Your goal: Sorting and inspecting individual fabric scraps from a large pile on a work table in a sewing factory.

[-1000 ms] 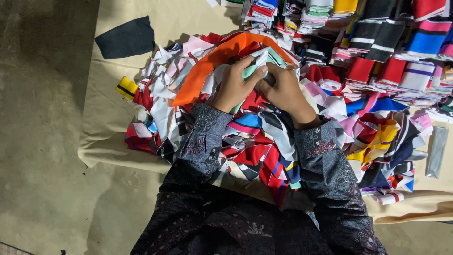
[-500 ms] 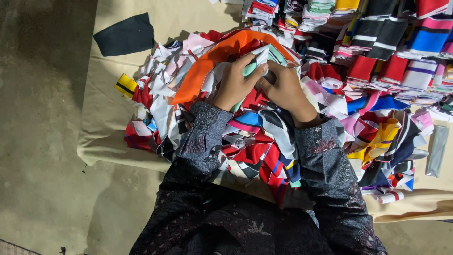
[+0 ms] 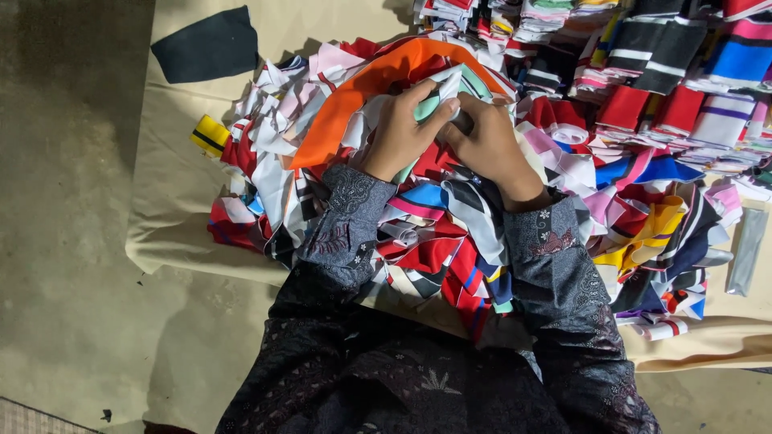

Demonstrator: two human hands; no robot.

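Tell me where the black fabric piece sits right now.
In the head view, the black fabric piece lies alone at upper left on the beige sheet, left of the scrap pile.

Bare beige sheet (image 3: 173,153) leftward; heaped fabric scraps (image 3: 434,241) and stacked collars (image 3: 643,72) elsewhere.

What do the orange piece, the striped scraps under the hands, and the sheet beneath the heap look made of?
Orange piece: thin woven or knit cloth, matte, draping in a soft curve. Striped scraps: ribbed knit trim, probably; they fold limply and show banded colours. Sheet: beige cloth or heavy paper, matte, with soft creases at its edge; the view leaves this open.
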